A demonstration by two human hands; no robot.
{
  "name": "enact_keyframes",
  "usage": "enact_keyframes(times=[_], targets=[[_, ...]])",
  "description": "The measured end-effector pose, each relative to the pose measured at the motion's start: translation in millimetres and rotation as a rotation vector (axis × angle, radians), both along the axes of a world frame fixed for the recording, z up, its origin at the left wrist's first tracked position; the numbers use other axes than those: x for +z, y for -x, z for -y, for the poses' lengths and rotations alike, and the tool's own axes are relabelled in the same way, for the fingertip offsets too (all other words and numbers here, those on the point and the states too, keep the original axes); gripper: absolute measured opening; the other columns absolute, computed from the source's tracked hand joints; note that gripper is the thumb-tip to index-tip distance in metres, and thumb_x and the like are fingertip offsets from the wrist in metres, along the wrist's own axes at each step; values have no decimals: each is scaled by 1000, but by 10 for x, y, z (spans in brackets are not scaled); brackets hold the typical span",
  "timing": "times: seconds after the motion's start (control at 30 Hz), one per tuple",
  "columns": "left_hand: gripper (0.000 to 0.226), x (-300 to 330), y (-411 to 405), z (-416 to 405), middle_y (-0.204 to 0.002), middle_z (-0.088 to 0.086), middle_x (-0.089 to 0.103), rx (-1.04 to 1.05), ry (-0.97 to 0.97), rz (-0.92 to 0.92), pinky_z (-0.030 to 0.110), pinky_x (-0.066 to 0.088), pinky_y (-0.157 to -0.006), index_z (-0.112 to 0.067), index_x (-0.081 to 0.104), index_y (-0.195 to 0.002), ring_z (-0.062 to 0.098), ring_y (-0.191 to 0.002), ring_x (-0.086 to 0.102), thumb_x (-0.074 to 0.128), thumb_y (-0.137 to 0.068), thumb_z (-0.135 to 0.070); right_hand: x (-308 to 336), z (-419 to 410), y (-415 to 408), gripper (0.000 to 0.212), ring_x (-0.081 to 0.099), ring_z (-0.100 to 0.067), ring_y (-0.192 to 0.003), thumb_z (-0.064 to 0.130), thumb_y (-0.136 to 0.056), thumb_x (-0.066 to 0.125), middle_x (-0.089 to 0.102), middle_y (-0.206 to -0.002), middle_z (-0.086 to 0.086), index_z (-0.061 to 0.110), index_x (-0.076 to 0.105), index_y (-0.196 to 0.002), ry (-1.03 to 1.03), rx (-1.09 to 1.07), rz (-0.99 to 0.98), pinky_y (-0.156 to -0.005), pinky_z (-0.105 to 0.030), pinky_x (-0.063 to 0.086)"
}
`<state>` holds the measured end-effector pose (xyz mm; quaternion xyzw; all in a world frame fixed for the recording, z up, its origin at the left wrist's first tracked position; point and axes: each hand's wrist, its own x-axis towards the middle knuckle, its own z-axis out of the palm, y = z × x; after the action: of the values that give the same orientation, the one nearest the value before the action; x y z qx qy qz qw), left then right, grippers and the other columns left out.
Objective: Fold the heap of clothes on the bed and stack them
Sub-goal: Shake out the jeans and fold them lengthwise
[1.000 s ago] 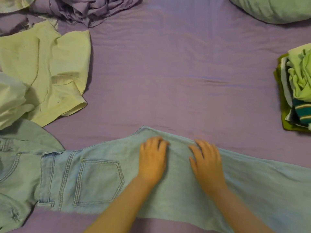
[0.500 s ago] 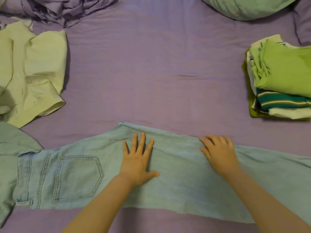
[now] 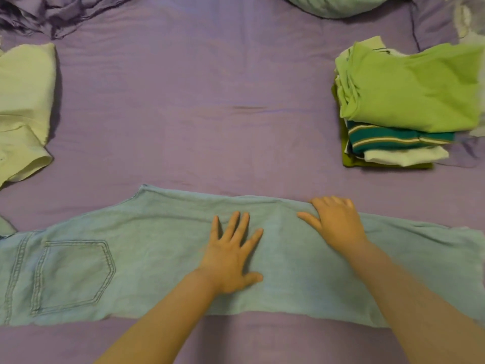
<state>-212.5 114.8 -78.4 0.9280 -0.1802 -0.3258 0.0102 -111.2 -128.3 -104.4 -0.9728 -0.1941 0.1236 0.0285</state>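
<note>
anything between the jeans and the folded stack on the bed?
No. In the head view, only bare purple sheet lies between the jeans and the folded stack. Both the left hand and right hand rest on the jeans.

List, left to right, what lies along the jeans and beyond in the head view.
Back pocket → left hand flat on the jeans → right hand on the jeans' far edge → folded stack farther back on the right.

Bare sheet (image 3: 210, 114) between clothes piles
</note>
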Motion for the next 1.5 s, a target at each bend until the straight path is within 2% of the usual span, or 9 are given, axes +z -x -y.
enact_keyframes(times=[0.2, 0.4, 0.5, 0.57, 0.77, 1.07, 1.23, 1.37, 1.5], targets=[[77, -20, -341, 1055, -158, 11, -19, -22, 151, 69, 57, -14, -112, -20, -6, -152, 29, -143, -24, 33, -97, -55, 1, 822, 83, 57, 62, -27, -77, 66, -83, 34, 66, -78, -2, 17, 65, -84, -87, -77, 57, -70, -37, 44], [101, -147, -488, 1601, -155, 7, -28, -43, 87, 28, 68, -9, -109, -26, -21, -148, 31, -142, -27, 49, -86, -64, -77, 1162, -137, 53, 58, -26, -53, 63, -86, 41, 59, -59, -5, 14, 53, -70, -27, 62, 49, -45, -30, 37], [117, -157, -613, 1659, -154, 9, -31, 33, 20, -11, 70, -6, -109, -24, -23, -148, 33, -141, -28, 57, -75, -71, -92, 1168, -270, 48, 60, -25, -67, 56, -95, 34, 63, -73, -5, 14, 55, -83, 83, -48, 46, -52, -29, 30], [116, -127, -656, 1682, -154, 9, -31, 74, 3, -43, 69, -6, -109, -23, -21, -149, 33, -141, -29, 54, -75, -74, -103, 1228, -256, 41, 55, -28, -64, 48, -95, 44, 62, -72, -9, 10, 55, -84, -88, -160, 19, -57, -30, 28], [35, -88, -810, 1893, -146, 2, 37, 605, 329, 200, 58, 12, -114, -28, 56, -128, 26, -143, 15, 48, -97, -41, -92, 1899, 88, 36, 61, -25, -68, 50, -85, 43, 59, -72, 2, 17, 57, -78, -207, -108, 98, -72, -30, 30], [10, -76, -968, 1915, -116, 5, 55, 819, 404, 296, 53, 32, -104, -19, 67, -97, 29, -113, 48, 60, -91, -24, -89, 2195, 85, 14, 63, -27, -75, 23, -85, 68, 67, -80, -1, 12, 66, -94, -179, -216, 139, -81, -30, 27], [39, -131, -872, 2027, -146, 10, 38, 617, 128, 317, 59, 11, -114, -20, 53, -129, 33, -141, 22, 56, -93, -36, -124, 2330, 61, 45, 58, -27, -65, 50, -87, 39, 62, -62, -2, 13, 62, -74, 40, -167, 257, -89, -41, 30], [71, -242, -693, 2102, -147, 24, 37, 383, 64, 476, 69, 24, -102, -13, 45, -139, 45, -137, 31, 75, -79, -34, -104, 2432, -90, 55, 50, -26, -46, 59, -84, 36, 49, -44, -6, 13, 49, -57, 94, -84, 334, -65, -37, 25], [59, -352, -443, 2161, -152, 18, 30, -26, 224, 622, 64, 29, -106, -17, 33, -144, 37, -140, 24, 53, -90, -31, -111, 2362, -280, 53, 49, -26, -52, 59, -84, 41, 51, -49, -7, 12, 50, -61, 181, -40, 381, -66, -37, 27]])
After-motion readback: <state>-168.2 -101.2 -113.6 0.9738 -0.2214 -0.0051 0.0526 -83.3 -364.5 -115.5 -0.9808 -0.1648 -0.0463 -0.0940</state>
